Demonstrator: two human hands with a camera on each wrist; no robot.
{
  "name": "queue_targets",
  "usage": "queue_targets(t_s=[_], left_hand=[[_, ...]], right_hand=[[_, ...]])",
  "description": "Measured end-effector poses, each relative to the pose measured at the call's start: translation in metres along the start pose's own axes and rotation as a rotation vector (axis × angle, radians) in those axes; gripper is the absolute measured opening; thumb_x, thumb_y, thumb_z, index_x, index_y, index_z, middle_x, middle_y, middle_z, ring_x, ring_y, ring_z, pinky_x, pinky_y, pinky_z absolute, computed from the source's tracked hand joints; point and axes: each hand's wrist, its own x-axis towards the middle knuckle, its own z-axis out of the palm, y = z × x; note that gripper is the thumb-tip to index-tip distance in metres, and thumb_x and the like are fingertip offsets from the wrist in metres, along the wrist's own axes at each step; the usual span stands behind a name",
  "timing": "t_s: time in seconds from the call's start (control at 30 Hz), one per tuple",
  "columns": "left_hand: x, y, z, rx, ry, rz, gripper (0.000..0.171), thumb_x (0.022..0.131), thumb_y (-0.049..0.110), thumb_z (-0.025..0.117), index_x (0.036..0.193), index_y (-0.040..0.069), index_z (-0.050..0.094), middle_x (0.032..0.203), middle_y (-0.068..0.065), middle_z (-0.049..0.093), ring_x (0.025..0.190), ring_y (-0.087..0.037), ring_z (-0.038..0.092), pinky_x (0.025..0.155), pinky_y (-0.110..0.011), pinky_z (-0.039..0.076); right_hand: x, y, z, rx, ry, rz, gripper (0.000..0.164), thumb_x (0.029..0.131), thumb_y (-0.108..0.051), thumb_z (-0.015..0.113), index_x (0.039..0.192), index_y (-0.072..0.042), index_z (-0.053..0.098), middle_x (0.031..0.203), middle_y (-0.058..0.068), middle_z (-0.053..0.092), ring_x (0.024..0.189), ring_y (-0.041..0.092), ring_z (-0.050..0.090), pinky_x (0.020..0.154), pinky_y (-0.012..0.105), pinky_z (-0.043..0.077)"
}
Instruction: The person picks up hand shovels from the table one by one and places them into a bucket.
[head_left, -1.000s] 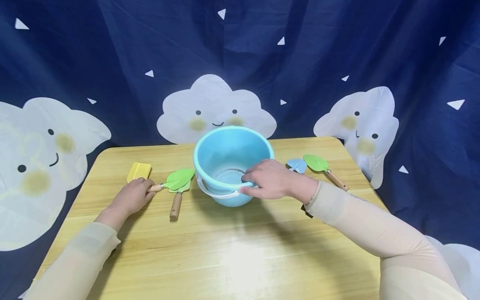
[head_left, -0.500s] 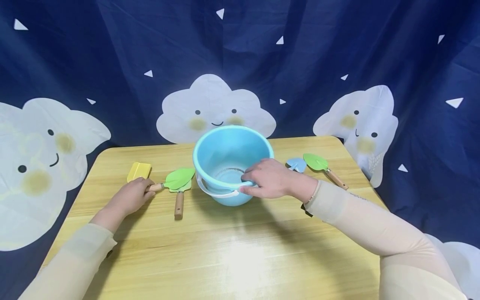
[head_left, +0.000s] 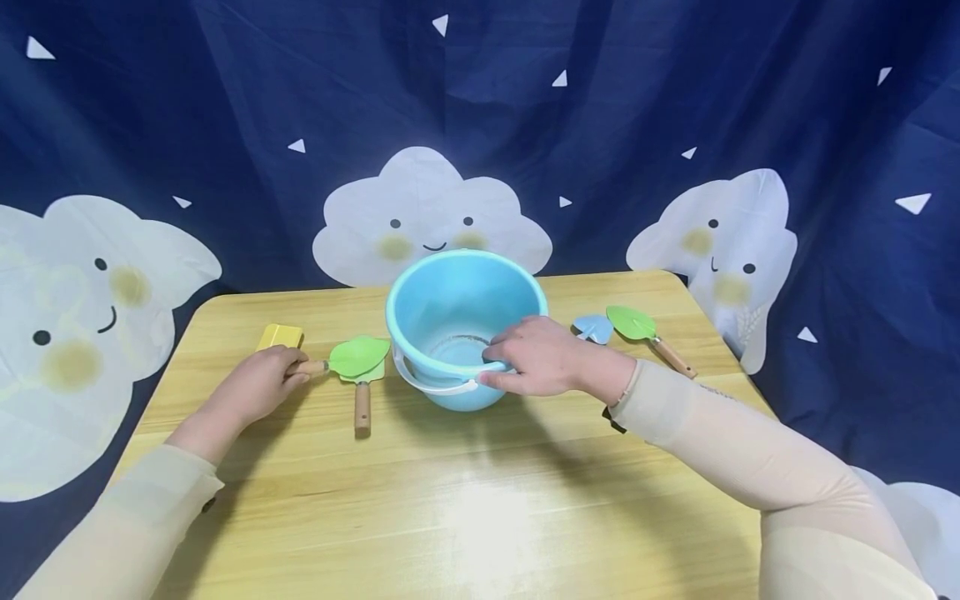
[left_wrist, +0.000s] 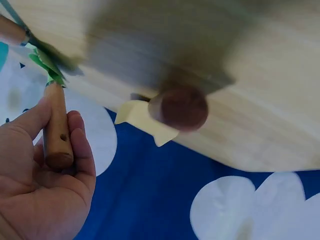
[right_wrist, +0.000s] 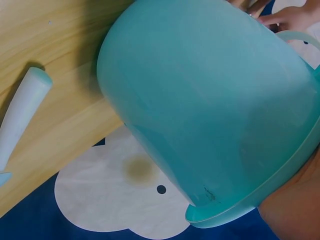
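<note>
My left hand (head_left: 255,387) pinches the wooden handle (left_wrist: 57,120) of a trowel with a leaf-shaped green blade (head_left: 358,357). That blade overlaps a second, paler green trowel (head_left: 362,410) on the table, whose wooden handle points toward me. Beside the left hand lies a yellow shovel (head_left: 281,336), partly covered by it. My right hand (head_left: 540,358) grips the near right rim of a light blue bucket (head_left: 435,300), fingers inside and thumb outside. The bucket stands upright, its white carrying handle (head_left: 438,389) hanging down in front. In the right wrist view the bucket's wall (right_wrist: 200,90) fills the middle.
Right of the bucket lie a blue heart-shaped trowel (head_left: 595,328) and a green leaf-bladed trowel (head_left: 633,323) with a wooden handle. A light-coloured handle (right_wrist: 22,110) appears in the right wrist view. A navy cloud-print curtain (head_left: 495,92) hangs behind the wooden table (head_left: 420,500).
My left hand has shifted slightly left and up with its trowel, covering more of the yellow shovel. The lower trowel's handle has swung a little to the right. The right hand and bucket stay put.
</note>
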Motion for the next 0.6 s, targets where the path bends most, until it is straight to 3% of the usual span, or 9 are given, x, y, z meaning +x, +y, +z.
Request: queue_targets(t_s=[0.6], left_hand=[[0.011,0.028,-0.042,0.053,0.065,0.079,0.019,0.087,0.008,0.077,0.101,-0.004,0.070,0.092,-0.015,0.072,0.083,-0.034,0.069,0.077,-0.053,0.052]], right_hand=[[-0.001,-0.001,0.000,0.008,0.009,-0.002,0.039,0.101,-0.051,0.043,0.074,-0.024,0.049,0.066,-0.008,0.045,0.065,0.013,0.045,0.068,0.034,0.037]])
